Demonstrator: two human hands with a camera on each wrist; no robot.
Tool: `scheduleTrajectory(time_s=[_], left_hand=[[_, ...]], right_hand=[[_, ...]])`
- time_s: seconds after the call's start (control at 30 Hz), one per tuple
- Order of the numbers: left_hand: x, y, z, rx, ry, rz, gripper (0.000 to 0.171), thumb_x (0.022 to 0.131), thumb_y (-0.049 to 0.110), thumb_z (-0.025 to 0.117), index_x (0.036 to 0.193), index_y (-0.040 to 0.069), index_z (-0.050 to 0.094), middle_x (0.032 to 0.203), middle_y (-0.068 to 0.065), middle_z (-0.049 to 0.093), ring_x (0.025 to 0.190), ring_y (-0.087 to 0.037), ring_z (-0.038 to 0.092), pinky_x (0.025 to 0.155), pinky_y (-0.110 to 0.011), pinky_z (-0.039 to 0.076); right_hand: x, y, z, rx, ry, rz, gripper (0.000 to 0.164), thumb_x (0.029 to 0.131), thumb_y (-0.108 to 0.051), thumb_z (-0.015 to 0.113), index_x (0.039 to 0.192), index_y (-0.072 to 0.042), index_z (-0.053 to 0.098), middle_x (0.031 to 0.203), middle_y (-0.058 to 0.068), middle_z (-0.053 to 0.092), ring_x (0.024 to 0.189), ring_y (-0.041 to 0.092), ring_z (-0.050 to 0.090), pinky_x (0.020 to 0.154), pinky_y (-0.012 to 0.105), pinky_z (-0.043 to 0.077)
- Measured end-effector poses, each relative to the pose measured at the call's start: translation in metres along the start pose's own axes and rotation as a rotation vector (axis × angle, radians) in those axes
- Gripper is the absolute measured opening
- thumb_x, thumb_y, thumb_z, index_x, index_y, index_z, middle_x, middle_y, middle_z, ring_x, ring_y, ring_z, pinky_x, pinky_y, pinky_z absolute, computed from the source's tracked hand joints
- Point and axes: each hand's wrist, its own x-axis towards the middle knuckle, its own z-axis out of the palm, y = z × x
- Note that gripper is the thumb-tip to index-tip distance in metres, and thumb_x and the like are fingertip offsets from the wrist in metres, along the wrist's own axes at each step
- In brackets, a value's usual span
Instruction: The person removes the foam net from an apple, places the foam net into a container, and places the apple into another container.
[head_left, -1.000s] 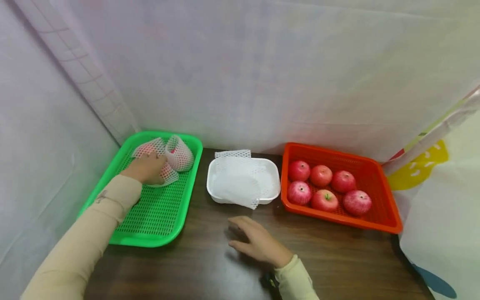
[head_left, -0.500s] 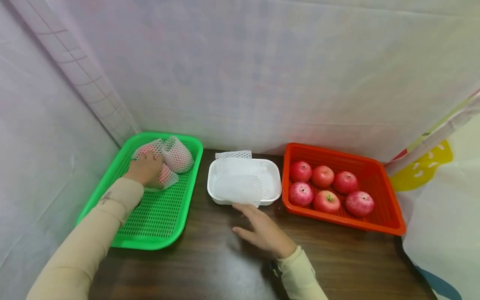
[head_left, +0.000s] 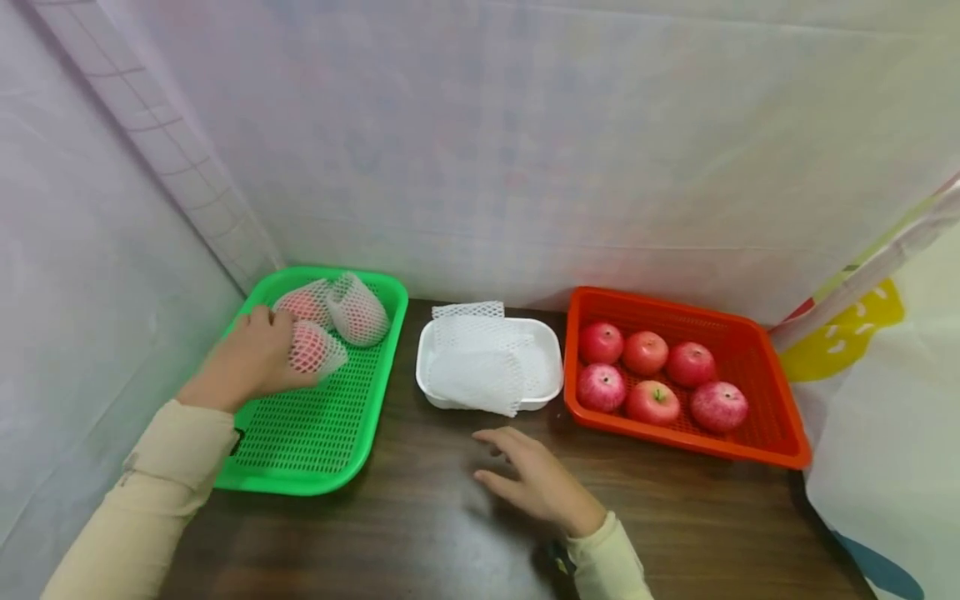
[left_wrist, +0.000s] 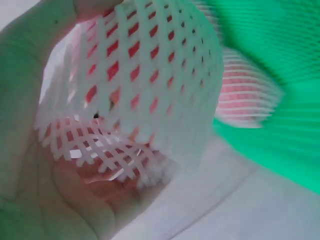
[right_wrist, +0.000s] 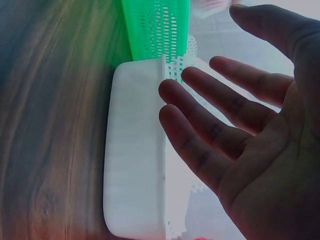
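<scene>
In the head view my left hand (head_left: 258,354) is over the left side of the green basket (head_left: 315,483), gripping an apple in a white foam net (head_left: 317,348). The left wrist view shows the thumb and fingers curled round the netted apple (left_wrist: 145,75), whose net has an open end near the palm. Two more netted apples, one at the back left (head_left: 303,305) and one beside it (head_left: 360,312), lie in the basket. My right hand (head_left: 542,483) hovers over the table with fingers spread and holds nothing; it is close to the white tray (head_left: 551,367).
Flat white foam nets (head_left: 476,367) lie in the white tray, overhanging its front and back rims. To the right, a red basket (head_left: 772,417) holds several bare apples (head_left: 651,403). White sheets (head_left: 480,167) hang behind and at both sides of the brown table (head_left: 420,517).
My left hand has moved left and toward me, drawing the front netted apple slightly left and uncovering the others. The right hand has shifted a little to the right, still empty.
</scene>
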Motion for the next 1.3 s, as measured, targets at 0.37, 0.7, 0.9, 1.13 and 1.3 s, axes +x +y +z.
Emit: scheduleTrajectory(time_s=[0.37,0.7,0.9,1.13,1.3], left_hand=[[-0.076,0.118,0.025,-0.308,0.31,0.3,0.09,0.052,0.043,0.087,0.125,0.0,0.056,0.111,-0.014,0.057,0.096,-0.024,0.056,0.08,-0.044,0.054],[-0.092,0.172,0.112,-0.585,0.036,0.241,0.087,0.056,0.045,0.091,0.13,0.016,0.055,0.116,0.008,0.051,0.101,-0.008,0.053,0.089,-0.038,0.052],[-0.091,0.175,0.124,-0.616,0.002,0.318,0.085,0.058,0.043,0.09,0.131,0.019,0.054,0.117,0.009,0.051,0.104,-0.008,0.052,0.091,-0.038,0.051],[-0.085,0.176,0.125,-0.651,0.054,0.381,0.085,0.057,0.042,0.091,0.131,0.018,0.056,0.119,0.01,0.051,0.104,-0.006,0.053,0.091,-0.035,0.052],[-0.08,0.18,0.127,-0.689,0.055,0.414,0.087,0.058,0.042,0.092,0.132,0.019,0.055,0.122,0.01,0.051,0.107,-0.006,0.052,0.092,-0.035,0.051]], right_hand=[[-0.031,-0.005,-0.007,0.03,0.08,-0.034,0.034,0.092,-0.016,0.074,0.125,-0.012,0.065,0.115,0.0,0.067,0.095,0.018,0.065,0.079,0.039,0.056],[-0.068,-0.003,-0.006,0.035,0.118,0.012,0.027,0.094,-0.017,0.072,0.12,-0.016,0.067,0.107,0.0,0.069,0.089,0.016,0.067,0.075,0.035,0.058],[-0.073,-0.005,-0.004,0.045,0.152,-0.019,0.023,0.092,-0.012,0.073,0.115,-0.012,0.069,0.105,-0.002,0.069,0.088,0.012,0.066,0.073,0.032,0.057],[-0.064,-0.006,0.0,0.143,0.124,-0.083,0.033,0.089,-0.004,0.073,0.121,-0.009,0.067,0.105,0.002,0.068,0.088,0.019,0.066,0.074,0.034,0.057],[-0.059,-0.002,0.01,0.158,0.047,-0.032,0.055,0.081,-0.01,0.078,0.132,-0.011,0.059,0.113,0.0,0.064,0.093,0.015,0.063,0.078,0.034,0.056]])
